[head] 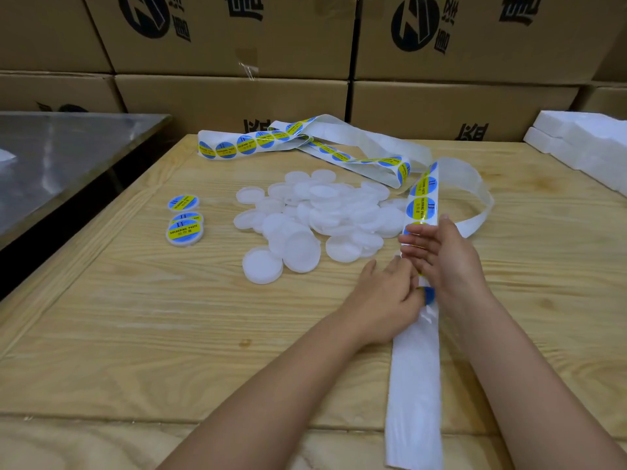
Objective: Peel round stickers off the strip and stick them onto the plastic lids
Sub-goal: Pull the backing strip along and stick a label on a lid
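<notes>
from the head camera, a pile of plain lids (305,222) sits in the middle of the wooden table (135,317). the strip (415,368) lies just right of the pile and loops away behind it. the right hand (444,259) presses the strip flat with its fingers out. the left hand (383,290) pinches a blue sticker (429,295) at its edge. the sticker looks thin, floppy and sticky, so i think it is best held by the rim only. three finished lids (185,222) lie left of the pile.
</notes>
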The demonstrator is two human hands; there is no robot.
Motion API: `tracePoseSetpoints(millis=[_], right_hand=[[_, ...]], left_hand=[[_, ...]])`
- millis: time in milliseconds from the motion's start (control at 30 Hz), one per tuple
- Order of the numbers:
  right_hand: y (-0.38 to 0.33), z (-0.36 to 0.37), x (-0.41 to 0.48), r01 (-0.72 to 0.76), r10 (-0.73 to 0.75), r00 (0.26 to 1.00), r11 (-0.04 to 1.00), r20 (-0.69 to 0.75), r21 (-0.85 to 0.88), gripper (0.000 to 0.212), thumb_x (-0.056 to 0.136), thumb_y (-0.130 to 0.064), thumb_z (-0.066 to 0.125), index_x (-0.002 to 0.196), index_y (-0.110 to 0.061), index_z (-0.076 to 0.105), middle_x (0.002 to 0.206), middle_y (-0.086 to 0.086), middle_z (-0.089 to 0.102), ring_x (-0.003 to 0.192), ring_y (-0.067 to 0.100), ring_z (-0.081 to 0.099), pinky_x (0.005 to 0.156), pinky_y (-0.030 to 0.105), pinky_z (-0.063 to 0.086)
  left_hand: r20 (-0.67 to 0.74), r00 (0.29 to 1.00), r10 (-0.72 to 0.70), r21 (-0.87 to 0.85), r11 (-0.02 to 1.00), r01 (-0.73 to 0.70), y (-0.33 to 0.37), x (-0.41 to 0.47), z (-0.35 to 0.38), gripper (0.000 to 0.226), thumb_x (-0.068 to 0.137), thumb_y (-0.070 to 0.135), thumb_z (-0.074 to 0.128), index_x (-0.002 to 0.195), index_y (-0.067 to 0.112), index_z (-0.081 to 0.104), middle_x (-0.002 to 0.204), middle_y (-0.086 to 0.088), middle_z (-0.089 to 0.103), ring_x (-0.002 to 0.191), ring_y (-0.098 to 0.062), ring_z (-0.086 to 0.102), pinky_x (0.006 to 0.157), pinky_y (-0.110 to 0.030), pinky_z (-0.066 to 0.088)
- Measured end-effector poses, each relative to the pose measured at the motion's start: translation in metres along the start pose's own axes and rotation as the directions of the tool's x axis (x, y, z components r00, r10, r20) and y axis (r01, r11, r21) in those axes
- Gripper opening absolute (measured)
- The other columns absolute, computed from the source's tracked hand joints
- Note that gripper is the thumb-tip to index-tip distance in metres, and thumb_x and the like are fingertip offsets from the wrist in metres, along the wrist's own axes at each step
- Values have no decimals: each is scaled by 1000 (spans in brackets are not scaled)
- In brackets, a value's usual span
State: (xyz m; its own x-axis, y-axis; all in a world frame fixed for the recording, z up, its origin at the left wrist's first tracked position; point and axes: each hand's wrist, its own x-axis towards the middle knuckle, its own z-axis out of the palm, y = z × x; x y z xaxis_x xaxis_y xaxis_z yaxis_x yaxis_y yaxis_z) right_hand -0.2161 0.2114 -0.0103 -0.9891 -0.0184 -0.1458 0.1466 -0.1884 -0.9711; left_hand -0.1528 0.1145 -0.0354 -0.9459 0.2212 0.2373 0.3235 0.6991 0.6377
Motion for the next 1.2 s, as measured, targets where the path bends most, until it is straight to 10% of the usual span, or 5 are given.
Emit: tracePoseSetpoints(millis=[133, 300, 733, 1033, 1200], right_hand=[[-1, -10, 1, -122, 111, 991, 977, 68, 177, 48, 101, -39, 29, 89, -6, 61, 85, 11, 66, 73, 19, 60, 74, 29, 51], [10, 3, -2, 63, -63, 998, 997, -3, 38, 40, 100, -26, 36, 77, -8, 62, 61, 2, 65, 58, 14, 58, 61, 24, 47], [26, 13, -13, 380, -349, 917, 912, 194, -153, 12, 87, -8, 63, 78, -15, 66, 73, -4, 64, 66, 0, 55, 67, 10, 43], [34, 20, -12, 313, -304, 949, 937, 79, -157, 18, 89, -15, 62, 72, -18, 61, 61, -4, 53, 55, 1, 46, 61, 15, 40], [33, 21, -16, 329, -318, 943, 934, 95, -140, 17, 90, -14, 60, 73, -15, 60, 64, -1, 52, 62, 10, 46, 65, 19, 38]], left_hand=[[41, 994, -98, -300, 948, 106, -3, -1, -8, 29, 88, 9, 49, 70, 23, 32, 71, 3, 42, 67, -10, 35, 95, -42, 30], [-99, 950, -297, -776, 620, 113, -7, -2, -17, 16, 75, 7, 59, 68, 14, 47, 74, -8, 49, 74, -17, 46, 69, -28, 38], [-275, 820, -501, -851, 525, 35, -23, -1, -37, 16, 88, -2, 56, 78, 9, 51, 77, -9, 57, 70, -18, 60, 59, -22, 52], [-603, 772, -202, -185, 976, 111, -37, -20, -53, 38, 92, 5, 48, 130, 9, 52, 98, 1, 68, 76, -19, 61, 73, -32, 48], [-503, 863, -42, 439, 848, 297, -67, -26, -80, 49, 73, 19, 69, 121, 9, 60, 123, -9, 56, 108, -34, 49, 90, -38, 28]])
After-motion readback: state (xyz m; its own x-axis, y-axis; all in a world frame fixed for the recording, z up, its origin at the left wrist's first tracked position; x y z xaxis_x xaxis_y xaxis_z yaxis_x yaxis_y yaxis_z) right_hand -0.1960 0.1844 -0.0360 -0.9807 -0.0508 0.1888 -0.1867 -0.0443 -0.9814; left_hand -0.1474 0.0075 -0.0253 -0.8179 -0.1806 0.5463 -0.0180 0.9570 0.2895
